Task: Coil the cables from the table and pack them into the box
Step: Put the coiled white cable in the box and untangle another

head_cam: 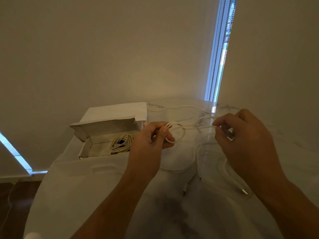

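Note:
My left hand point(152, 137) pinches a small coil of white cable point(178, 131) just right of the open cardboard box point(91, 149). The same white cable runs right to my right hand point(241, 135), which grips the strand between thumb and fingers. The cable's loose part trails across the far side of the white marble table point(86, 187). Inside the box lies a coiled white cable point(121, 141). More loose white cables point(214, 163) lie on the table beneath my right hand, with plug ends point(244, 191) near the front.
The box's lid point(105, 125) stands open toward the wall, with a white sheet point(117, 111) behind it. The table's left edge drops to a dark wood floor point(15, 204). A window strip with bead chains point(221, 49) sits at the back right.

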The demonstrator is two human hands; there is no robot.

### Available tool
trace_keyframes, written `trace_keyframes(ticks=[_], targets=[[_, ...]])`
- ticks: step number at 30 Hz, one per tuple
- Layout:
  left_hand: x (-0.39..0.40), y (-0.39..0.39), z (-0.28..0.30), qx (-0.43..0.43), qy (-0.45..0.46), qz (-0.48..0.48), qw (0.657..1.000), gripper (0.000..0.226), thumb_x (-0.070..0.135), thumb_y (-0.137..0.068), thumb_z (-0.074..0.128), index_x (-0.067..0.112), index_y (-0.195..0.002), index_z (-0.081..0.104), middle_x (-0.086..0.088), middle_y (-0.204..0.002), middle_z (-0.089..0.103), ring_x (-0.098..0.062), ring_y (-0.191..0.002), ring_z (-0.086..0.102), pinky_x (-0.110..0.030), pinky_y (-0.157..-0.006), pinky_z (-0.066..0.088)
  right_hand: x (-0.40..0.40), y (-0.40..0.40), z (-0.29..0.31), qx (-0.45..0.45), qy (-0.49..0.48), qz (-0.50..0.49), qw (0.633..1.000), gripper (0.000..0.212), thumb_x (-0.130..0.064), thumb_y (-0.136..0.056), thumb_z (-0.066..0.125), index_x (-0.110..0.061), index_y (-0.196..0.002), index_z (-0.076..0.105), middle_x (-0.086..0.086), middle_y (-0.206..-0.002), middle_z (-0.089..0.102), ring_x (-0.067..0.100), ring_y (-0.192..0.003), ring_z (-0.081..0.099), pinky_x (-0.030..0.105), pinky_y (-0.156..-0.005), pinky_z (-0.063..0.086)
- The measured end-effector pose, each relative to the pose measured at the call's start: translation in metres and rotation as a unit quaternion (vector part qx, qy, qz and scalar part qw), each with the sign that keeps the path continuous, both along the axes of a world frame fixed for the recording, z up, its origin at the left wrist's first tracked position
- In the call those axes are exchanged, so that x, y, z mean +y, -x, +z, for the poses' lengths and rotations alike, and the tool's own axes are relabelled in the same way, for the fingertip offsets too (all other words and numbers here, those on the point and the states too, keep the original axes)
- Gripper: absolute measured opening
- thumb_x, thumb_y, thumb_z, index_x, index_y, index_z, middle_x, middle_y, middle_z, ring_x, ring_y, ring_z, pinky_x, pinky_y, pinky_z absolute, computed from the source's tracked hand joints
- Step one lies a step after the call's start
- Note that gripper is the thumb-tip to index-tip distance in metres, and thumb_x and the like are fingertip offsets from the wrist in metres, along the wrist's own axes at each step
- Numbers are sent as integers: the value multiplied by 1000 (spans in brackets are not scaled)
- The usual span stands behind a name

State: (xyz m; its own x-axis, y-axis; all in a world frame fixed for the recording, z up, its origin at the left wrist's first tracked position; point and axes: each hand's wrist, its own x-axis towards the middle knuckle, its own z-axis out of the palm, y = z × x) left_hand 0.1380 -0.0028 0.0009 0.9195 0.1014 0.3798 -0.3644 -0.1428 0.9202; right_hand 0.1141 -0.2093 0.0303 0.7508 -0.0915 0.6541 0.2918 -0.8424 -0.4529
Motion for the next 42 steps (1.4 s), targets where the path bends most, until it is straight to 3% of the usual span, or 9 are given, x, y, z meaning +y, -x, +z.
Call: trace_keyframes(ticks=[7,10,12,19,25,28,32,37,42], targets=[[-10,6,4,78,220,-61,971,20,13,-99,53,3,-108,67,-7,-93,72,-20,-86,73,-33,-78,61,1,-5,-1,129,-153,90,976,17,-12,-79,72,-27,-79,64,-4,-73,68,8,-64,65,17,-61,49],[-16,9,7,111,304,-98,941,17,11,-99,51,3,-102,66,-3,-101,73,-17,-86,74,-32,-78,61,7,-5,-1,204,-329,180,904,10,0,-83,71,-8,-83,65,10,-73,69,24,-68,72,32,-66,59],[-18,11,9,131,338,-117,925,17,11,-99,52,4,-102,67,-5,-102,70,-17,-86,74,-30,-77,61,11,-5,-2,233,-412,213,855,7,3,-84,69,1,-87,63,18,-77,70,29,-75,73,29,-67,60],[-18,13,8,177,335,-161,911,20,16,-99,52,4,-104,67,-3,-98,67,-9,-81,71,-24,-74,58,21,-1,-2,247,-565,250,746,2,-1,-88,63,-2,-90,63,18,-91,73,29,-91,73,26,-76,59],[-18,13,2,185,290,-161,925,21,21,-100,52,13,-107,71,-4,-94,68,-10,-86,67,-26,-77,54,25,-1,-3,267,-604,268,701,10,-4,-83,66,-4,-93,65,17,-98,74,25,-90,74,23,-71,58],[-20,13,2,188,284,-158,927,22,22,-100,52,16,-103,73,-3,-103,73,-11,-93,69,-25,-77,54,27,0,-6,288,-578,271,714,16,-8,-82,67,-2,-98,65,16,-100,74,24,-91,74,29,-77,59],[-19,13,3,185,297,-148,925,23,21,-100,52,14,-107,72,0,-99,75,-9,-91,70,-23,-76,55,30,3,-9,300,-487,249,782,20,-19,-77,72,-7,-94,72,10,-96,76,23,-92,73,36,-87,54],[-18,15,5,195,312,-146,919,24,18,-98,54,12,-114,70,-2,-112,74,-13,-99,70,-27,-84,56,29,4,-7,291,-411,234,832,9,-18,-83,73,-10,-87,75,0,-93,76,19,-83,73,32,-76,54],[-21,17,5,177,283,-149,931,22,17,-101,51,15,-109,71,-1,-99,76,-12,-95,71,-33,-89,56,29,4,-6,288,-350,232,861,6,-23,-79,76,-17,-78,77,-1,-88,76,13,-75,70,22,-66,54]])
